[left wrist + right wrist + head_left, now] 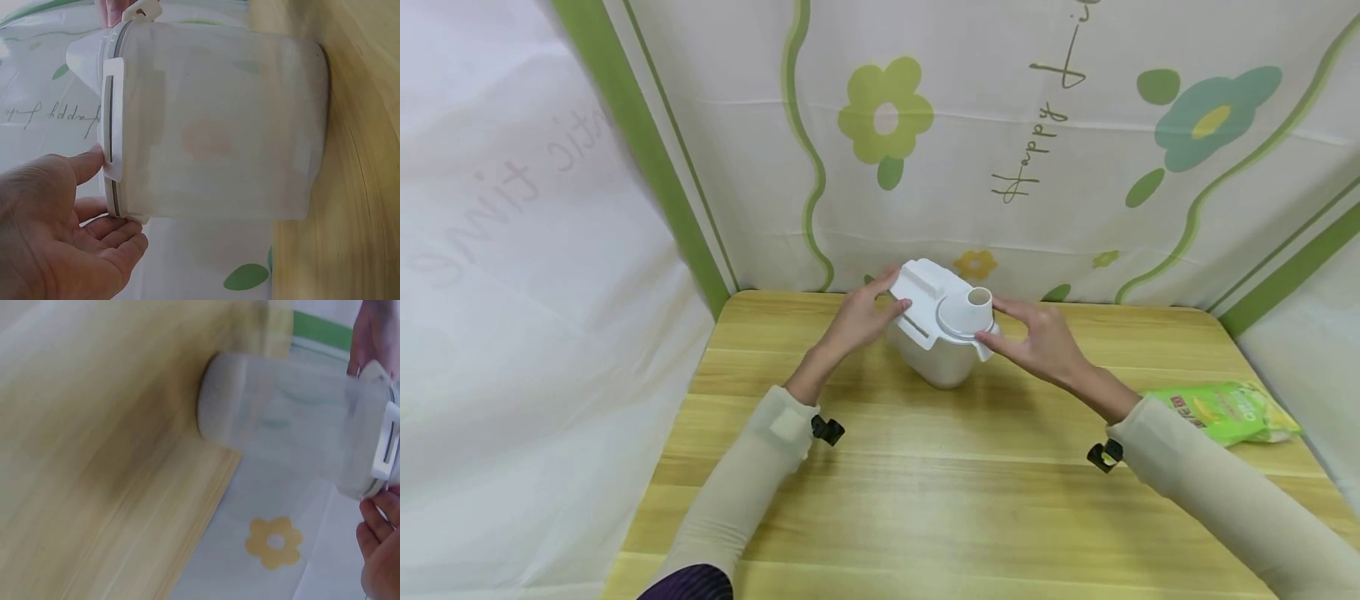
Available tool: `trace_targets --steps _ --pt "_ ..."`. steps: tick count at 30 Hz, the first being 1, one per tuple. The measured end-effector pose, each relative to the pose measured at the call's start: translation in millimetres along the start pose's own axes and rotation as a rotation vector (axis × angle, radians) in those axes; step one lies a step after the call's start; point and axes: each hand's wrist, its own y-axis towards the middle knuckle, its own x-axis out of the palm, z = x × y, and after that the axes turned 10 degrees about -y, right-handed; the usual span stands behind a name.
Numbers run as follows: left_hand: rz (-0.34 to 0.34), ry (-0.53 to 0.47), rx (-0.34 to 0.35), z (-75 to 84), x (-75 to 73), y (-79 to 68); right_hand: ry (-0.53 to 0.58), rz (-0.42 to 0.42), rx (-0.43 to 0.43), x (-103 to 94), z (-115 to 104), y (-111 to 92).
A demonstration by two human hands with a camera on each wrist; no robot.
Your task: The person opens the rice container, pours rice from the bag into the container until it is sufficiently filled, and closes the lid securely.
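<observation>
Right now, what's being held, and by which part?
The container, by its lid: left hand at the rim away from the spout, right hand at the rim beside it.

The left grip [62, 228] holds a translucent container's [219, 125] white lid [117, 125].

We see a squat, translucent whitish container [936, 364] standing upright on the wooden table [917, 500], near its back edge. Its white lid [913, 293] sits on top, with a raised, hollow conical spout [964, 313] and a slotted flap [917, 332] along one side.
</observation>
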Motion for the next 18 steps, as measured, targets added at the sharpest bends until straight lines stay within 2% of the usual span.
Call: trace_targets --steps 6,12,18 --pt "-0.025 -0.039 0.002 -1.6 0.9 5.1 -0.045 0.098 -0.093 2.2 -9.7 -2.8" --pt "-0.039 -0.111 -0.003 -3.1 1.1 9.7 -0.067 0.137 -0.138 0.9 -19.6 -5.6" --pt "-0.027 -0.136 -0.003 -5.5 1.4 14.2 -0.089 0.159 -0.18 1.8 -30.1 -7.5"
